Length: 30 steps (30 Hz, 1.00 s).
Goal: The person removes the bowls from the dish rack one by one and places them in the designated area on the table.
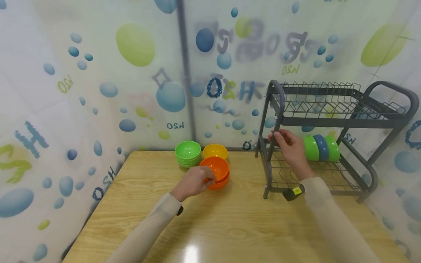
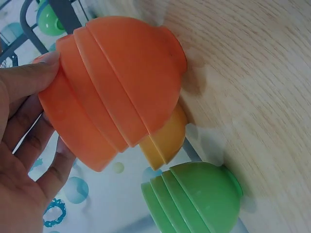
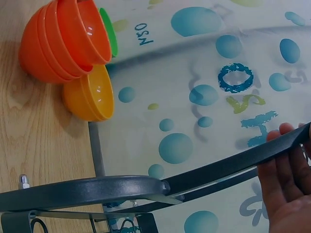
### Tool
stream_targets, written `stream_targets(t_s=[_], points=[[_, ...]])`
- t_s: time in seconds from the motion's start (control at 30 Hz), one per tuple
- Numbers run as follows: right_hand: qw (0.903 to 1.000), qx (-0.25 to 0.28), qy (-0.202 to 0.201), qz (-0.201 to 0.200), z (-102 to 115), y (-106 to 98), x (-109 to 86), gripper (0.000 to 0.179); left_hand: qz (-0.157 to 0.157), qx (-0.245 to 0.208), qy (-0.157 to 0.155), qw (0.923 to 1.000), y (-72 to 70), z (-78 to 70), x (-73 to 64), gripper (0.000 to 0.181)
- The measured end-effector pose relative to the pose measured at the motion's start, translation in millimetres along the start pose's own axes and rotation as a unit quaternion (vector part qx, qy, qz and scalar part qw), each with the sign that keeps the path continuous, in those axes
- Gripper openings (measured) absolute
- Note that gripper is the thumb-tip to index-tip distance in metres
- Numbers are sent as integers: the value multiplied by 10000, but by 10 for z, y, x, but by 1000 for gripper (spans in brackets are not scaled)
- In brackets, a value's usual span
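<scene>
My left hand (image 1: 194,181) pinches the near rim of the top orange bowl (image 1: 215,165), thumb over the rim and fingers beneath it. That bowl sits tilted in the orange stack (image 2: 131,73), part of its wall raised above the bowls below. On the right, my right hand (image 1: 292,150) grips the left front post (image 1: 272,146) of a dark grey two-tier dish rack (image 1: 338,122). Fingers of the right hand wrap the post in the right wrist view. Yellow bowls (image 1: 215,150) stand just behind the orange stack, and a green bowl stack (image 1: 188,153) is to its left.
On the rack's lower shelf, two green bowls (image 1: 333,149) and a blue bowl (image 1: 320,148) stand on edge. Wire holders (image 1: 322,107) line its upper tier. A patterned curtain (image 1: 138,91) hangs behind the wooden table (image 1: 230,226).
</scene>
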State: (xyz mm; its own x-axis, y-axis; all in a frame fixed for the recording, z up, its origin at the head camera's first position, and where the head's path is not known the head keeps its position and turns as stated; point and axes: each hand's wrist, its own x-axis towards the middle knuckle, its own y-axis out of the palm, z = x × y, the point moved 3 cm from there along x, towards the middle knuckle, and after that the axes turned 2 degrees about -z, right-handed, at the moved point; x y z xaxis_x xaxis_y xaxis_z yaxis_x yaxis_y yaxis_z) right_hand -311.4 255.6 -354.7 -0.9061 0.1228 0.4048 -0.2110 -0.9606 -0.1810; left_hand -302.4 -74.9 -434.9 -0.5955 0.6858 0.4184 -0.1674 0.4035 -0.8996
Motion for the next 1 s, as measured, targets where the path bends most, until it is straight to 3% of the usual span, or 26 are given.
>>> stream_targets(t_s=[0.2, 0.7, 1.0], points=[[10000, 35, -28, -71, -36, 5, 7, 50, -48, 63, 60, 10000, 14, -11, 8, 8], [9998, -124, -110, -99, -46, 1, 7, 50, 430, 18, -144, 9990, 64, -22, 18, 10], [9992, -346, -156, -98, -46, 2, -2, 49, 430, -393, -144, 9982, 81, -29, 103, 18]])
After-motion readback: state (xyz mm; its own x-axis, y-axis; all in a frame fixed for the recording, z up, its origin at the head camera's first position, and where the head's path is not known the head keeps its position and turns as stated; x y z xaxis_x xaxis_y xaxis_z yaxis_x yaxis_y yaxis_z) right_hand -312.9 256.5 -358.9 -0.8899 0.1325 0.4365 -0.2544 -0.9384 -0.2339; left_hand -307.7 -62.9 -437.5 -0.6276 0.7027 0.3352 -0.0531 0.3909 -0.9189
